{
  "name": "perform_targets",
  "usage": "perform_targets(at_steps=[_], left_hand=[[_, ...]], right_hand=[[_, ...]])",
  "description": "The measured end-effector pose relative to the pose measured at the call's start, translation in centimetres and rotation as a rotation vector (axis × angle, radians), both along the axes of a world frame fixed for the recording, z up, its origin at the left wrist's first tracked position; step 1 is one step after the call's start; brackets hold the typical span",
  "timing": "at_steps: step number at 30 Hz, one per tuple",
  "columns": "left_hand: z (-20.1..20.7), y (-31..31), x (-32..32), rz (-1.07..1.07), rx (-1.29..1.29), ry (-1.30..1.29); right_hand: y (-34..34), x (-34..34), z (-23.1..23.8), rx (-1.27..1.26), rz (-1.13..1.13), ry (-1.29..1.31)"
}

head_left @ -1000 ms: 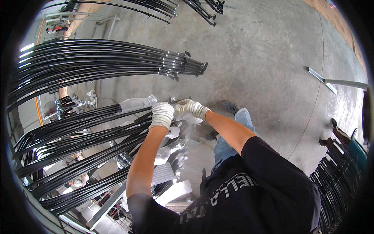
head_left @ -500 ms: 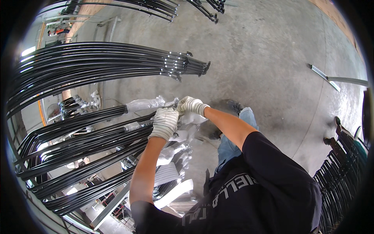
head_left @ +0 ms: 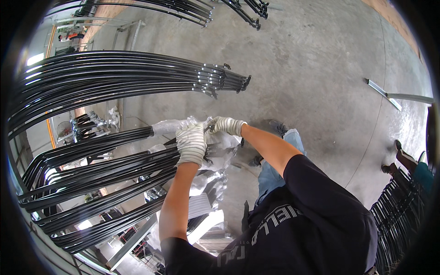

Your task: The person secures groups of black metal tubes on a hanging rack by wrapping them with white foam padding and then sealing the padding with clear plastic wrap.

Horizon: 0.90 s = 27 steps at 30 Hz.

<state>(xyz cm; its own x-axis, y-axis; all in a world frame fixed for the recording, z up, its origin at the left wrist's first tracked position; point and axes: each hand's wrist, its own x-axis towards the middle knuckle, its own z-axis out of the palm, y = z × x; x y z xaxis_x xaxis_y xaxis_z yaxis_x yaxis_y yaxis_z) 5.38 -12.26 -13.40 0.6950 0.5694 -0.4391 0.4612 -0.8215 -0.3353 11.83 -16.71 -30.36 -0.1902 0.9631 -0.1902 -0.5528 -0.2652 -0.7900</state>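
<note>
Both my hands wear white knit gloves. My left hand [head_left: 191, 144] is closed around the end of a bundle of long black metal tubes [head_left: 105, 158] whose tips are wrapped in clear plastic film [head_left: 176, 124]. My right hand [head_left: 227, 125] pinches the same plastic-wrapped tube end from the right, close to the left hand. More plastic wrapping [head_left: 215, 158] hangs below the hands over lower tube ends.
A second, bare bundle of black tubes [head_left: 137, 78] lies on a rack above. More black tubes [head_left: 183, 7] lie at the top edge and at the right [head_left: 398, 215]. Grey concrete floor [head_left: 321, 68] spreads right, with a metal bar [head_left: 382, 94]. A person's shoe [head_left: 403, 158] shows at right.
Both hands have shifted slightly down and right along the tube ends. The left hand has slid lower on the wrapped bundle; the right hand stays close beside it.
</note>
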Motion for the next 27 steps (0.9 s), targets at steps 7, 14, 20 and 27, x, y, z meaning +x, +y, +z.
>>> perform_targets(at_steps=[7,14,20,27], left_hand=[[0.9,-0.5,-1.4,-0.206,-0.295,-0.010],[1.6,0.1,-1.9,-0.226,-0.360,0.009],[2.2,0.2,-0.9,-0.160,-0.399,0.018],[4.5,0.2,-0.1,-0.171,-0.334,0.091]], right_hand=[[0.9,1.8,0.1,-0.038,0.197,0.251],[2.7,3.3,3.7,-0.023,0.171,-0.285],[2.3,4.7,7.5,-0.021,-0.009,-0.514],[1.6,5.6,8.1,-0.055,0.090,-0.424]])
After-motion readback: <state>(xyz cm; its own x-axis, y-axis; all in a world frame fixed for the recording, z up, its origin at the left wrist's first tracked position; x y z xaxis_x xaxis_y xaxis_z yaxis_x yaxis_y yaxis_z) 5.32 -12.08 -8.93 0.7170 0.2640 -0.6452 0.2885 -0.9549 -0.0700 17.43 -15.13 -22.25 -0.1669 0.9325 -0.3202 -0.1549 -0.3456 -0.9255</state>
